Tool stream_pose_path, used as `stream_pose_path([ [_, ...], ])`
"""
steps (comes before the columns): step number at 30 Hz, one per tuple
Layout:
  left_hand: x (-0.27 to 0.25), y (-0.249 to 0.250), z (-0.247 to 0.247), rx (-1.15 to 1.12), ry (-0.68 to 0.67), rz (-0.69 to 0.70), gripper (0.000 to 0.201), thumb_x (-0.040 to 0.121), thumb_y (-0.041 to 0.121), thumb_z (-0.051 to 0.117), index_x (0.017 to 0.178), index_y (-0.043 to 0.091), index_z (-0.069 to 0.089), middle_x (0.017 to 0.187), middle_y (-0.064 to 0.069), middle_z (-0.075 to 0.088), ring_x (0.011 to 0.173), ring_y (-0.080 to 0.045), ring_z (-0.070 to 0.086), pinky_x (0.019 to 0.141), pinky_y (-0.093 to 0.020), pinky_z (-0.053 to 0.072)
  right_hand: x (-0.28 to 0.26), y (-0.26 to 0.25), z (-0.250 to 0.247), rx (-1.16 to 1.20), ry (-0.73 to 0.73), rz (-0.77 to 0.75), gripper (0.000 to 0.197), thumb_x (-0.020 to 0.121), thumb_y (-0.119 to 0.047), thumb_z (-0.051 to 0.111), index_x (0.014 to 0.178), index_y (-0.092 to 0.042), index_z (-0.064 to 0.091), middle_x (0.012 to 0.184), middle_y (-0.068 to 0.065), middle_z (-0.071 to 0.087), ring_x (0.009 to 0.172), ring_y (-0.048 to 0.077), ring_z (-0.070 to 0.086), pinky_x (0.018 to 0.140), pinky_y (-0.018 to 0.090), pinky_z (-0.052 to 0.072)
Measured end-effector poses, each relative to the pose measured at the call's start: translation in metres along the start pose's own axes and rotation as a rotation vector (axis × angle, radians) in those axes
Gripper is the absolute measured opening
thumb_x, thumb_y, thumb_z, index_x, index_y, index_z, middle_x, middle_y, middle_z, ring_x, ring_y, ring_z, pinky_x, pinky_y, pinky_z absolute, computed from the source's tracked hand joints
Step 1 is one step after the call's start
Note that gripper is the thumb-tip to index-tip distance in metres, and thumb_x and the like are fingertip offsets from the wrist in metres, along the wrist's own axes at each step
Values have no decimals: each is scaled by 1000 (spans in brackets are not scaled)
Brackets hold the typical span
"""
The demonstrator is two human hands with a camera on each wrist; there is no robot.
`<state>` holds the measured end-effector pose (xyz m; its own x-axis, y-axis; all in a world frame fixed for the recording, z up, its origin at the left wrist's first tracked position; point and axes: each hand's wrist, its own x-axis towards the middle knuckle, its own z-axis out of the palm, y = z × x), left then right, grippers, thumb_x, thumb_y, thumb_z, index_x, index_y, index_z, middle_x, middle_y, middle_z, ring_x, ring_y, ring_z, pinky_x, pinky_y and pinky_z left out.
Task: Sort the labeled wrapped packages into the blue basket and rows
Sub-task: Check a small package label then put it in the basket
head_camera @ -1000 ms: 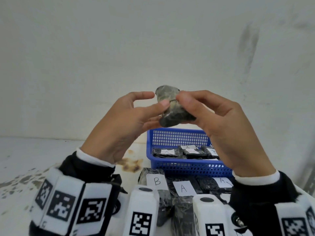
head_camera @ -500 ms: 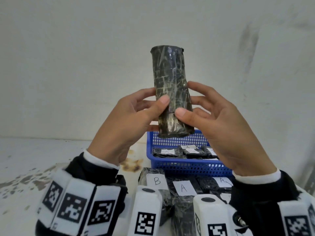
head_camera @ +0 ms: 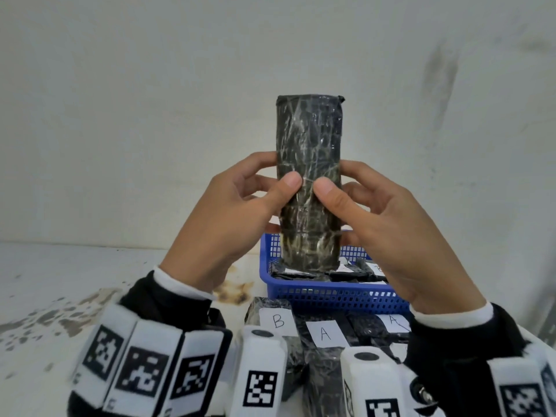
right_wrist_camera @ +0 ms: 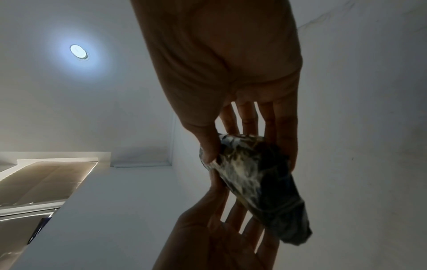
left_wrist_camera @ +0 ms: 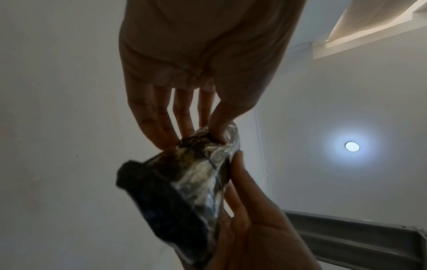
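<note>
Both hands hold one dark wrapped package (head_camera: 310, 164) upright in front of the wall, above the blue basket (head_camera: 331, 293). My left hand (head_camera: 240, 206) pinches its left side, thumb on the front and fingers behind. My right hand (head_camera: 370, 212) pinches the right side the same way. No label shows on the face turned toward me. The same package (left_wrist_camera: 184, 182) appears in the left wrist view and, as the package (right_wrist_camera: 254, 179), in the right wrist view, held between thumbs and fingers. Labeled packages lie in the basket.
On the table in front of the basket lie wrapped packages with white labels: one marked B (head_camera: 278, 320), one marked A (head_camera: 325, 334), another A (head_camera: 392, 320). The white table (head_camera: 60, 281) has a brown stain (head_camera: 234, 290) left of the basket.
The package was turned from end-on to upright and lifted higher. Both thumbs have come round to its front face, and the hands have shifted lower on it.
</note>
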<state>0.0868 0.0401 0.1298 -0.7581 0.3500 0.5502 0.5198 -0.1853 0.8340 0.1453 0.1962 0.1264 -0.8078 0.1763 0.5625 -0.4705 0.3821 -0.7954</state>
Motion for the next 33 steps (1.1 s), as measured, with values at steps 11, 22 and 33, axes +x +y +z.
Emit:
stream_pose_path([
  [11,0,-1,-3,32,8,17,15,89,34,61,99,25,66,75,4,69,66,-8,64,57,-20,53,-1,-4,3,-74,8,-24,44,74,-53,65,114,-34,67,90,1,76,82,16,74,73,34,58],
  [22,-1,-1,-1,87,-23,47,19,88,37,61,104,29,64,84,-5,71,69,-11,67,58,-20,53,-2,-5,-3,-90,64,-42,29,74,-48,69,94,-28,75,78,-13,72,55,0,54,59,13,46],
  [33,-1,-2,0,134,-35,70,15,90,29,61,104,32,62,83,-4,74,76,-15,72,62,-24,58,-1,-6,-3,-35,73,-40,36,72,-47,71,105,-36,67,92,-8,75,43,12,52,46,13,40],
])
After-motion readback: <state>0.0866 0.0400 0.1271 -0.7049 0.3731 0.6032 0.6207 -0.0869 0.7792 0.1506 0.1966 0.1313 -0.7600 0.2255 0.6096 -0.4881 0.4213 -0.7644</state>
